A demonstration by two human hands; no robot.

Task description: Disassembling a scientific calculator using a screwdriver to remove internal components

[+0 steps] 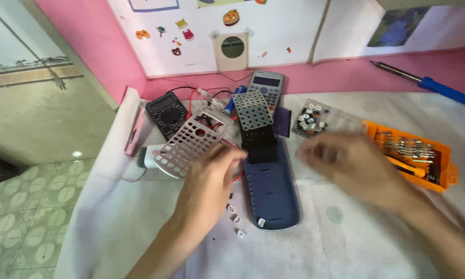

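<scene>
**Taking a calculator apart on the white cloth**

Reaching in from six o'clock, our left hand [206, 181] lies in the middle of the white cloth [113, 217]. Its fingers are bent a little and touch the edge of the silver face plate [191, 142], the one full of button holes. We cannot tell if they grip it.

Our right hand [351, 165] comes in from four o'clock. It is blurry. The fingers look spread open and hold nothing we can see.

Between our hands lies the blue calculator back [271, 194]. A black button mat [257, 137] rests at its twelve o'clock end, with a grey holed plate [252, 110] on top.

Small white keys [235, 217] lie just beside the blue back, at seven o'clock from it.

An orange tool box [447, 175] sits at three o'clock. A clear tray of buttons [311, 120] sits at one o'clock. A black meter [166, 112] sits at eleven o'clock, and a whole grey calculator [266, 85] at twelve.
</scene>
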